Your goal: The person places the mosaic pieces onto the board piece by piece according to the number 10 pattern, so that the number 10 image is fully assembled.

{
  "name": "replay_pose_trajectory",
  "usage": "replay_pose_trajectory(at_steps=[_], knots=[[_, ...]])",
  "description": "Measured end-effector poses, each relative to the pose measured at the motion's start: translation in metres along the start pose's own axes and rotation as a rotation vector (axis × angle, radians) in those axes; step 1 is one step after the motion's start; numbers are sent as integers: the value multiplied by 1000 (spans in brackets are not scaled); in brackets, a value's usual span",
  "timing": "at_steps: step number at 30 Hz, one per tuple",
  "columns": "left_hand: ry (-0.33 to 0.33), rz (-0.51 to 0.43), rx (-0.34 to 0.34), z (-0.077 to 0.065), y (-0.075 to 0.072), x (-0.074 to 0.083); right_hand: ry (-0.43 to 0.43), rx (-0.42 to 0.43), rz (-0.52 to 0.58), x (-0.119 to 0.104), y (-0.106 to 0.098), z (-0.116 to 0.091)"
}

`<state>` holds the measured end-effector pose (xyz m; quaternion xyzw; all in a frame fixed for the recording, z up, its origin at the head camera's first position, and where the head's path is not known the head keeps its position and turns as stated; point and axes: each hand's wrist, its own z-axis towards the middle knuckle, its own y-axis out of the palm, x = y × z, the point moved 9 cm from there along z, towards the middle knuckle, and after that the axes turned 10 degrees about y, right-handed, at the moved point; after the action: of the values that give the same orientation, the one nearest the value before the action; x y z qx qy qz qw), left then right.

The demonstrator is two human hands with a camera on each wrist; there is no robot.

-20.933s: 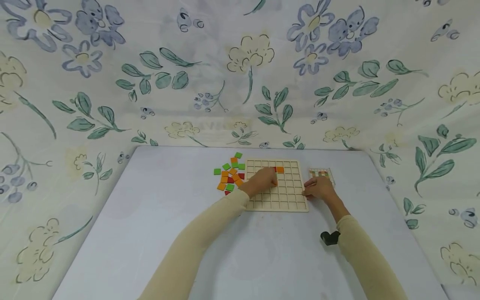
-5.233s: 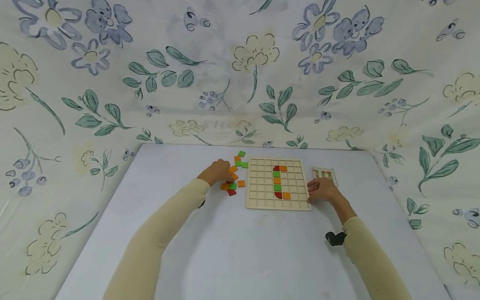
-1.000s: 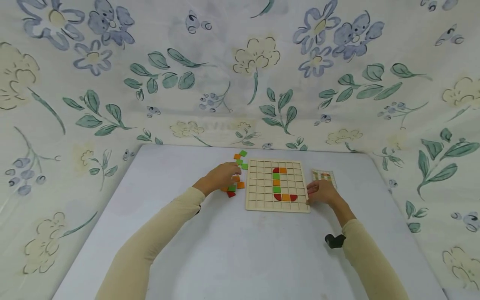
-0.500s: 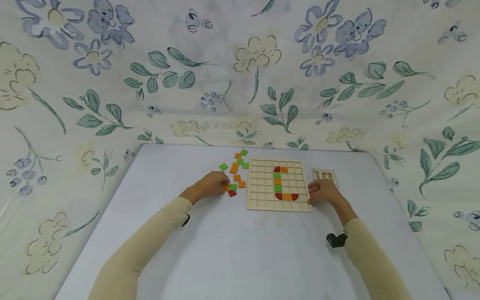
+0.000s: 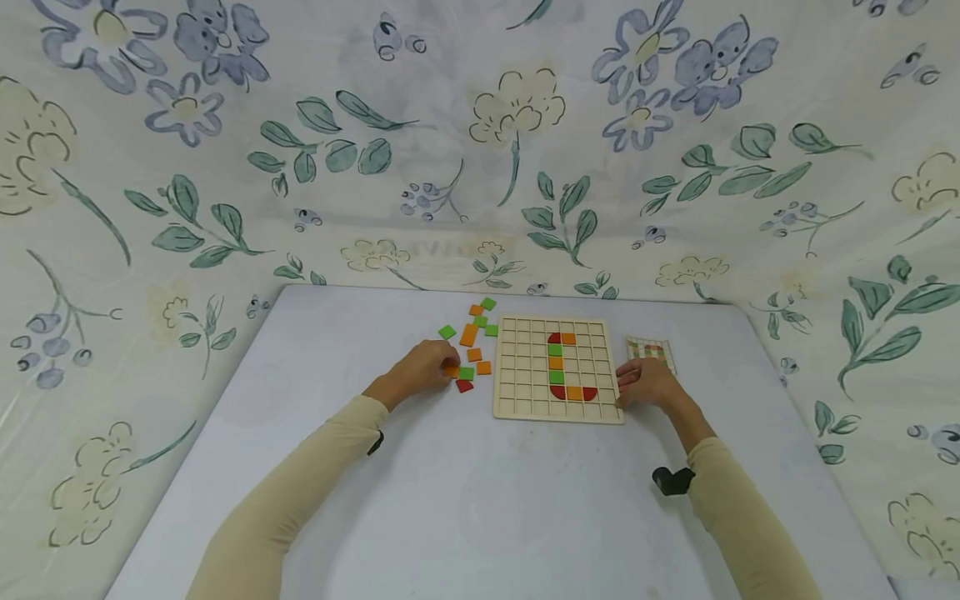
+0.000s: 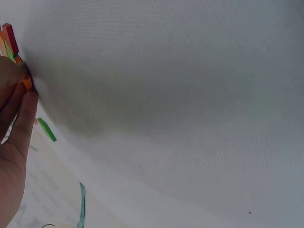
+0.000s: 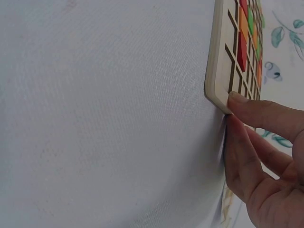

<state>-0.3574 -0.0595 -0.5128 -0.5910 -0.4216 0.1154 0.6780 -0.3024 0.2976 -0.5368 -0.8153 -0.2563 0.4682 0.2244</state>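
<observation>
My left hand (image 5: 426,367) pinches an orange square tile (image 6: 27,83) between thumb and fingers, at the left side of the loose tiles. Right beside it lie a green tile (image 5: 467,374) and a red rounded tile (image 5: 465,386). A pale wooden grid board (image 5: 521,392) lies flat to the right, with red, orange and green tiles set in its cells in a C shape. My right hand (image 5: 647,383) grips the board's near right corner, its thumb on the top face and its fingers against the side.
Several loose orange tiles (image 5: 483,367) and green tiles (image 5: 447,332) are scattered left of the board. A small patterned card (image 5: 648,346) lies behind my right hand. The white table (image 5: 480,500) meets a floral cloth (image 5: 420,167) at the back.
The C shape has grown cell by cell, lately with a red tile at its lower right end. My left hand has moved back from the loose tiles' middle to the orange tile. My right hand stays put.
</observation>
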Motion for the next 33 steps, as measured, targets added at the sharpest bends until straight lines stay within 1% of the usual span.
replay_pose_trajectory(at_steps=[5,7,9,12,16,19,22,26,29,31,33], knots=[[-3,-21,19,0,1,0,-10,-4,7,0,-1,-3],[6,-12,27,0,1,1,-11,-2,10,0,-1,-3],[1,-12,35,0,1,1,-17,-4,8,0,-1,-4],[-32,-15,57,0,-3,-4,5,3,10,2,-2,-2],[-82,-14,102,1,-11,-14,29,14,-3,5,-2,0],[-112,-30,120,4,-16,-21,32,12,-8,7,-2,1],[-148,-60,161,9,-22,-27,28,11,-15,7,-2,-1],[-182,-34,225,21,-30,-34,20,21,-17,5,-5,-2],[-222,-25,228,27,-32,-40,12,19,-13,3,-5,-2],[-248,-38,214,29,-30,-43,5,13,-6,1,-3,-2],[-257,-56,197,31,-28,-46,0,8,-2,-2,-2,-2]])
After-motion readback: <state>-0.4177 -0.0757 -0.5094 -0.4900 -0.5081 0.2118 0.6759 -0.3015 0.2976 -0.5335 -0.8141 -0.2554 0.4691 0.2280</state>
